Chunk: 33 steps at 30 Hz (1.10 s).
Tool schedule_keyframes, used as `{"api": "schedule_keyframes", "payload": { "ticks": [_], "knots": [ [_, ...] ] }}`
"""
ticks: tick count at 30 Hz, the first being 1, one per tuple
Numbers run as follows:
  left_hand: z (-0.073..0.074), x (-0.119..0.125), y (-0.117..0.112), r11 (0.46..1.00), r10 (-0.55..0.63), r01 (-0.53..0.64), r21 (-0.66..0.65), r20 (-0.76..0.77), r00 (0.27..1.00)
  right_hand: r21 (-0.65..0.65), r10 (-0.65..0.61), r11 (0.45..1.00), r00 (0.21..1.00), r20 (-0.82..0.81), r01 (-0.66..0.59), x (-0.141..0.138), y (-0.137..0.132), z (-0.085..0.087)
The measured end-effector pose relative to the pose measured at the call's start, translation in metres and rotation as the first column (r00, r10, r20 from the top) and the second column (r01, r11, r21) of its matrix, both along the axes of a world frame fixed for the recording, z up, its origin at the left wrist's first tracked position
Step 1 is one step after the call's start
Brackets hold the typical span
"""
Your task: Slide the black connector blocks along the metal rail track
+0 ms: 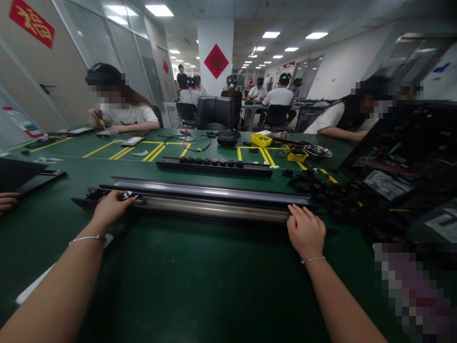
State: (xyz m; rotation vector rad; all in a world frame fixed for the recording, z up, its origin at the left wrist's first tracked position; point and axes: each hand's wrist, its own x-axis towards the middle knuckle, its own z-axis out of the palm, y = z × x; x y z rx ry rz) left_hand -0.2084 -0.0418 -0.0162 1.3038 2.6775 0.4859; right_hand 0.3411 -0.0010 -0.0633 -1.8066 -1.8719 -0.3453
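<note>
Two long dark rails with shiny metal channels lie side by side across the green table. My left hand (111, 208) is closed around the left end of the nearer rail (214, 209). Beside its fingertips is a small shiny piece (129, 195), and dark small parts show at that end. My right hand (306, 231) grips the right end of the same rail, with its fingers over the top edge. The farther rail (214, 189) lies just behind it. Further back, a third black rail (214, 167) carries a row of several small round black parts.
A heap of black parts (332, 195) and a large open dark case (403, 157) stand at the right. Yellow trays (261, 139), cables and a black pouch (227, 138) lie at the back. Another person's hand (7, 202) rests at the left edge; co-workers sit across the table.
</note>
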Motion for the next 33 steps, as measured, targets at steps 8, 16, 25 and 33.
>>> {"api": "schedule_keyframes", "payload": {
  "ticks": [8, 16, 25, 33],
  "knots": [
    [-0.02, 0.036, 0.003, 0.975, 0.172, -0.162, 0.149, -0.057, 0.983, -0.001, -0.001, 1.0, 1.0, 0.007, 0.001, 0.001, 0.0, 0.0],
    [-0.029, 0.049, 0.005, 0.952, 0.194, -0.157, 0.263, -0.119, 0.974, 0.019, -0.008, 1.0, 0.999, 0.038, 0.007, 0.004, 0.001, -0.001],
    [-0.029, 0.05, 0.003, 0.955, 0.178, -0.141, 0.26, -0.124, 0.976, -0.002, -0.012, 1.0, 1.0, 0.026, 0.012, 0.004, 0.0, 0.002],
    [-0.03, 0.049, 0.003, 0.954, 0.154, -0.114, 0.278, -0.124, 0.98, 0.012, -0.007, 1.0, 1.0, 0.03, 0.006, 0.005, 0.0, 0.001]
  ]
}}
